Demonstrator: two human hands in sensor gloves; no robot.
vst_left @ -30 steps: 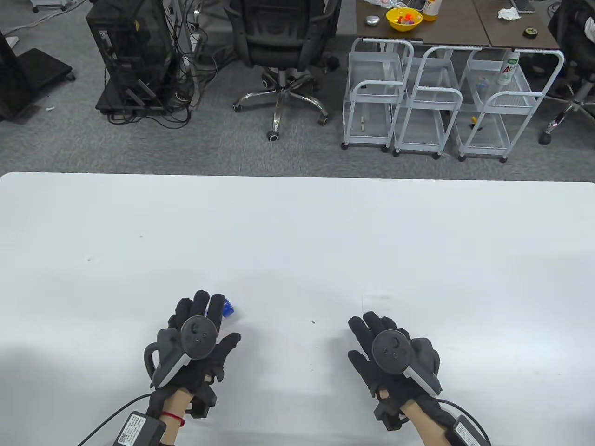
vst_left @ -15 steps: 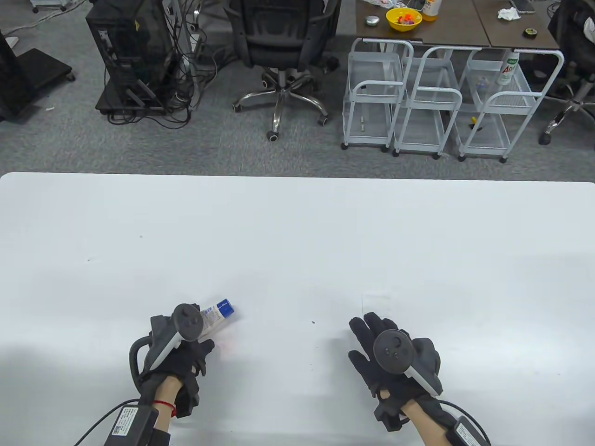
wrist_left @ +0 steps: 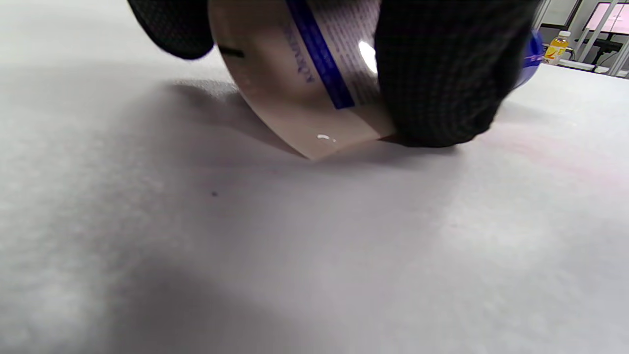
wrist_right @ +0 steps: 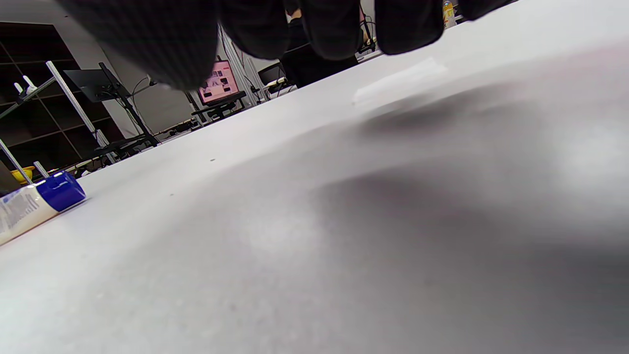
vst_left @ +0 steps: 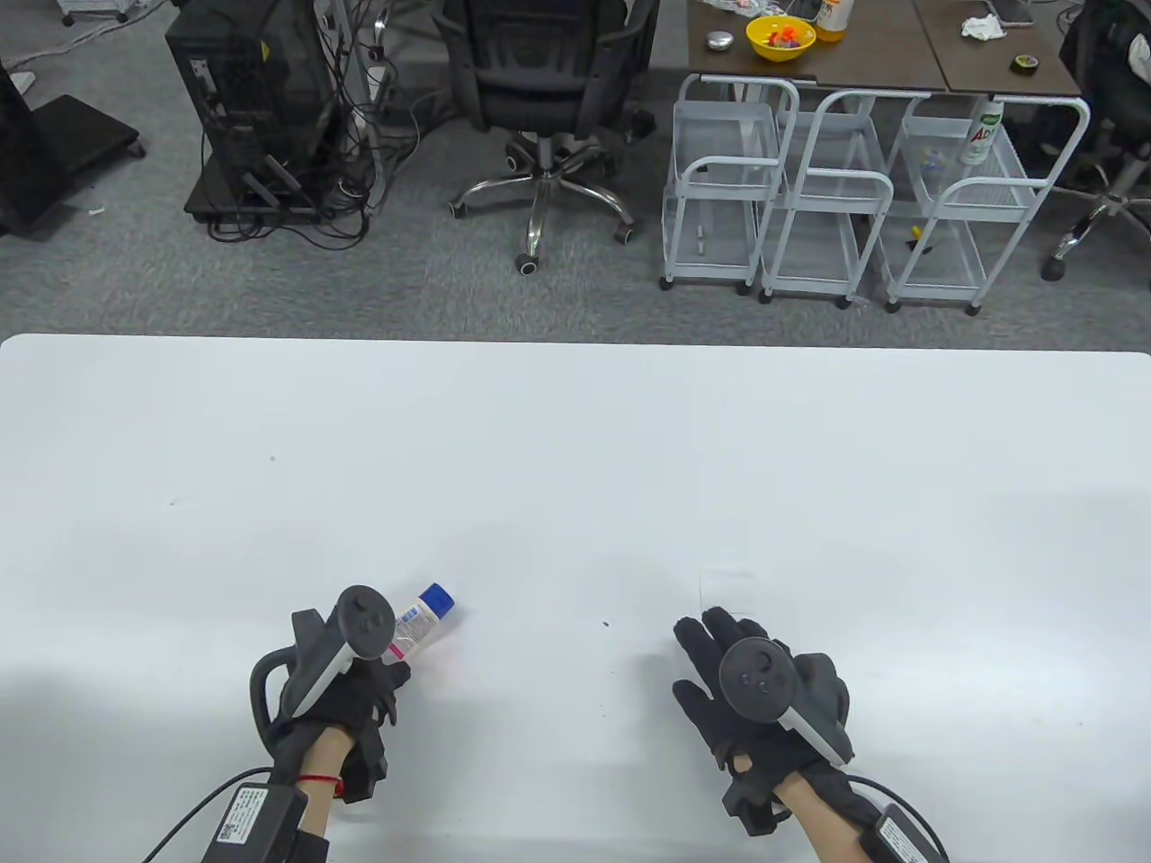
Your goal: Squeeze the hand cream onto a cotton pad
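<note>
Tube: hand cream tube, white with a blue cap, sits near the tabletop's front edge, left of centre; cap points away from the person and to the right, crimped tail just touching or barely off the surface in the left wrist view.
Cap: on the tube, so nothing can have been squeezed out yet.
Left hand: grip closed around the tube's rear half, fingers wrapped over the label; it looks like a pick-up in progress.
Cotton pad: faint pale square lying flat on the tabletop, just beyond the right hand's fingertips and well apart from the tube; no cream shows on it, though it is too faint to be sure.
Right hand: grip loose, fingers spread and resting low over the tabletop, holding nothing; not touching the pad as far as the table view shows.
Tabletop: white, with a few small dark specks.
Done: tube taken in hand.
Left, by my reading: lift the tube, remove the cap (probably with the right hand), bring the nozzle over the pad, squeeze.
</note>
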